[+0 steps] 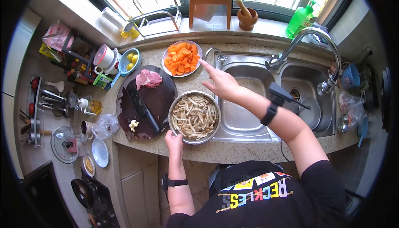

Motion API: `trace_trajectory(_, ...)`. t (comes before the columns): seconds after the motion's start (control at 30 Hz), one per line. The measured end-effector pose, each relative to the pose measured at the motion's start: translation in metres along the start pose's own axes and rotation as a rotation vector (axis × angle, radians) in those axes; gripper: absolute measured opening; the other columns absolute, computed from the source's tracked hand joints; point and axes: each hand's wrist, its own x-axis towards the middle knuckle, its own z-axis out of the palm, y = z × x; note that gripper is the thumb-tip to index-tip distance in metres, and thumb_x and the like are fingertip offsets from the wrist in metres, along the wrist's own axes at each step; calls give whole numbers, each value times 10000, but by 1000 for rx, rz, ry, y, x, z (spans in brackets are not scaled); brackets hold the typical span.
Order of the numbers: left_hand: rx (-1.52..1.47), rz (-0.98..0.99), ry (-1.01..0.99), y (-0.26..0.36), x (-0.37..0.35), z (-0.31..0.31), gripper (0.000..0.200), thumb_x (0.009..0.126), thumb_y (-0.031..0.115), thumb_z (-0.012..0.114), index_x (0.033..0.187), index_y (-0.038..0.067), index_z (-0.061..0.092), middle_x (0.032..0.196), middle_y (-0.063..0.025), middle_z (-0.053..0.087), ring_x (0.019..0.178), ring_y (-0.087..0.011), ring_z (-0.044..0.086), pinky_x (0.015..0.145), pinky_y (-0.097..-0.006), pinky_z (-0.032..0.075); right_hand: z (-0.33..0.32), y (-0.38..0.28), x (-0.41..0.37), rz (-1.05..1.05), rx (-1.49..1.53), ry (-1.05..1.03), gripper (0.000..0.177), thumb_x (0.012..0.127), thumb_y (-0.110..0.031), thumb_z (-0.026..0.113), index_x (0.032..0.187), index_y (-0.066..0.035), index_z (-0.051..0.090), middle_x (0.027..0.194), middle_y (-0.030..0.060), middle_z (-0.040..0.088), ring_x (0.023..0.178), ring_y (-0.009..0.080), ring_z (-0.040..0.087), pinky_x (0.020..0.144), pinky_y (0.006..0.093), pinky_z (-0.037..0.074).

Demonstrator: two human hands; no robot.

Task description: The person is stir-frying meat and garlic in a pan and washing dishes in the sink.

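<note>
My left hand [173,143] grips the near-left rim of a round metal bowl [212,136] with its thumb over the edge. Pale sliced mushrooms [195,115] fill the bowl, which stands at the counter's front edge beside the sink. Above the bowl's far right side, my right hand [221,81] is open, fingers stretched toward a white plate [179,75] heaped with orange carrot chunks [182,57]. Its fingertips reach the plate's right rim in this view. Left of the bowl lies a dark round cutting board [124,103] with a cleaver [143,110], raw meat [148,79] and chopped garlic [133,125].
A double steel sink [245,132] with a curved faucet [320,35] is on the right. A blue strainer [123,67] with yellow fruit stands behind the board. A wooden mortar [247,20] and a green bottle [300,20] stand on the windowsill. The stove [99,203] is lower left.
</note>
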Motion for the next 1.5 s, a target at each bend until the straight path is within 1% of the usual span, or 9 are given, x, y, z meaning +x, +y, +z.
trace_trajectory(0.27, -84, -82, -56, 4, 5, -8, 328, 719, -91, 503, 1037, -15, 534, 807, -40, 624, 582, -75, 564, 449, -201, 435, -26, 14, 47, 190, -281, -17, 388, 868, -407, 562, 1093, -97, 506, 934, 168, 642, 912, 339, 619, 765, 449, 483)
trace_trajectory(0.47, -70, -108, -111, 2, -7, -5, 428, 809, -23, 548, 1219, -3, 424, 935, -46, 620, 739, -85, 594, 570, -204, 472, -61, 63, 25, 269, -267, 27, 391, 839, -365, 615, 1174, -171, 556, 1024, 149, 643, 998, 323, 600, 847, 427, 474)
trace_trajectory(0.63, 405, 527, 15, 16, -15, 17, 657, 701, 42, 631, 1296, -43, 364, 1208, -261, 460, 1136, -411, 423, 1010, -446, 308, -102, 62, -35, 441, 173, -213, 399, 865, -319, 603, 1205, -114, 564, 936, 140, 654, 552, 178, 618, 568, 309, 532)
trace_trajectory(0.7, 687, 711, 400, 38, -71, 6, 649, 709, 38, 605, 1313, -36, 381, 1240, -231, 460, 1164, -399, 417, 1014, -476, 306, -94, 61, -85, 270, 103, -295, 458, 853, -347, 614, 1219, -81, 543, 915, 151, 650, 599, 181, 619, 585, 326, 526)
trace_trajectory(0.9, 483, 967, -25, 69, -100, 107, 421, 764, -54, 525, 1184, -22, 507, 1184, -168, 499, 1099, -300, 495, 945, -393, 408, -162, 139, -271, 511, 227, 82, 465, 851, -320, 622, 1217, -46, 540, 820, 125, 625, 627, 193, 613, 624, 328, 498)
trace_trajectory(1.2, 259, 686, -503, 57, -134, 210, 257, 834, -26, 492, 1084, -29, 550, 1043, -108, 541, 952, -199, 540, 845, -313, 428, -252, 230, -485, 849, 342, 922, 261, 834, -199, 637, 1030, -26, 629, 741, 68, 638, 556, 105, 583, 495, 258, 476)
trace_trajectory(1.3, 319, 524, -578, 72, -153, 237, 192, 903, 65, 479, 1055, -18, 564, 1024, -90, 562, 952, -163, 537, 851, -311, 421, -281, 308, -583, 1129, -223, 1099, 399, 769, -261, 659, 1088, -26, 610, 813, 112, 655, 697, 191, 626, 648, 329, 498)
trace_trajectory(1.47, 119, 197, -490, 68, -183, 290, 273, 947, 268, 474, 1094, 55, 562, 1008, -37, 575, 949, -128, 522, 838, -298, 401, -331, 432, -708, 1603, -208, 1149, 773, 713, -358, 716, 1331, -17, 400, 1266, 229, 481, 1169, 338, 490, 963, 396, 408)
trace_trajectory(1.5, 80, 154, -524, 61, -183, 288, 424, 881, 273, 605, 1259, 107, 506, 1177, -162, 574, 1046, -385, 549, 879, -423, 487, -338, 453, -723, 1598, -197, 1145, 773, 713, -358, 716, 1331, -17, 400, 1266, 229, 481, 1169, 338, 490, 963, 396, 408)
